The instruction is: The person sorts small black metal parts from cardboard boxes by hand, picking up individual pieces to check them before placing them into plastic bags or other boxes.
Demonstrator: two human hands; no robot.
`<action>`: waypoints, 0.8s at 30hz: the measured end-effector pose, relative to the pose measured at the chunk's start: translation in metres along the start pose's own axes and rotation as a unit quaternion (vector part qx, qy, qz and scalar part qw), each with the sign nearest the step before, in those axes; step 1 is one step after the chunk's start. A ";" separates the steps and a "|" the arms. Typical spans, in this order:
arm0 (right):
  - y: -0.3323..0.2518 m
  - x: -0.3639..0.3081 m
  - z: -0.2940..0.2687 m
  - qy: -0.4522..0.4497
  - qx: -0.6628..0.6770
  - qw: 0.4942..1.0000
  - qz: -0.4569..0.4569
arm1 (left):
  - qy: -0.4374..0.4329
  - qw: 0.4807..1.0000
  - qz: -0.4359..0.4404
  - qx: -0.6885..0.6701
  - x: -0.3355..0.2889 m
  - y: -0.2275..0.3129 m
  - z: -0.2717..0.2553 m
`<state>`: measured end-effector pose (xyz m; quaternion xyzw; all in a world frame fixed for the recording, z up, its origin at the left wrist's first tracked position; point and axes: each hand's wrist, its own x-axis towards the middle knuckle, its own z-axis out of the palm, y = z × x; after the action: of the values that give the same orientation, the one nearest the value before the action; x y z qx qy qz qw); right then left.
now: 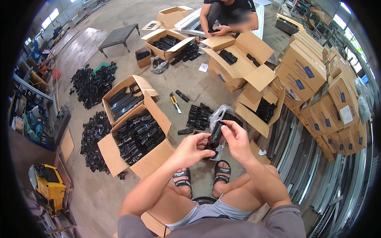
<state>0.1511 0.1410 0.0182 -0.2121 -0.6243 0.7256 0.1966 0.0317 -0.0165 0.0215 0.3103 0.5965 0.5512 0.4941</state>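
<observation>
Between my two hands is a glossy black plastic part [216, 131], held tilted above my feet. My left hand [193, 150] pinches its lower end between thumb and fingers. On the upper end, the fingers of my right hand [237, 139] are closed. Just beyond and partly behind my hands lie a clear plastic bag [222, 112] and a small container with dark pieces, mostly hidden. A stack of similar black parts [199, 116] rests on the floor beside the bag. To the left, an open cardboard box [155, 158] is full of black parts.
A yellow-handled utility knife [175, 103] lies on the floor ahead. Heaps of black parts [93, 84] spread at left, near a yellow machine [49, 186]. Stacked cartons [301, 69] and long metal profiles [307, 166] line the right. Another person [230, 18] sits behind an open box [227, 71].
</observation>
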 end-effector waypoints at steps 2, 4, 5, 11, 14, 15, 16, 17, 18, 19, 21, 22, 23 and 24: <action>0.001 0.002 -0.001 -0.006 -0.006 1.000 0.001 | 0.011 1.000 0.010 0.004 -0.004 0.006 0.001; 0.001 0.008 -0.003 -0.021 -0.028 0.999 -0.008 | 0.047 0.998 0.010 0.033 -0.009 0.018 -0.001; 0.000 0.015 -0.005 -0.033 -0.047 0.998 -0.018 | 0.078 0.994 0.019 0.076 -0.011 0.018 -0.004; 0.064 0.104 -0.093 0.004 -0.335 0.931 0.142 | 0.139 0.891 0.060 0.429 -0.010 0.015 -0.035; 0.118 0.126 -0.129 -0.064 -0.622 0.779 0.044 | 0.132 0.862 0.046 0.487 -0.008 0.006 -0.049; 0.144 0.133 -0.144 -0.059 -0.646 0.755 0.097 | 0.129 0.842 0.041 0.522 -0.003 0.005 -0.051; 0.162 0.136 -0.148 -0.061 -0.664 0.730 0.149 | 0.132 0.841 0.039 0.523 -0.002 0.003 -0.052; 0.172 0.135 -0.131 -0.039 -0.662 0.733 0.153 | 0.131 0.837 0.029 0.530 -0.006 0.000 -0.057; 0.186 0.135 -0.125 -0.011 -0.642 0.748 0.171 | 0.121 0.835 0.026 0.536 -0.006 0.000 -0.057; 0.199 0.134 -0.120 0.016 -0.621 0.761 0.188 | 0.114 0.840 0.019 0.529 -0.006 0.004 -0.054; 0.243 0.133 -0.119 0.084 -0.559 0.805 0.181 | 0.102 0.847 0.022 0.521 -0.004 0.007 -0.049; 0.259 0.135 -0.115 0.087 -0.523 0.820 0.215 | 0.085 0.854 0.008 0.514 -0.003 0.013 -0.047; 0.272 0.136 -0.114 0.102 -0.514 0.819 0.235 | 0.080 0.851 0.010 0.519 -0.001 0.012 -0.046; 0.286 0.136 -0.119 0.137 -0.516 0.816 0.222 | 0.065 0.851 0.004 0.522 0.006 0.011 -0.044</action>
<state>0.0979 0.2724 -0.2890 -0.5122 -0.8098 0.2849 -0.0247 -0.0131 -0.0239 0.0268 0.4885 0.8257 0.1802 0.2172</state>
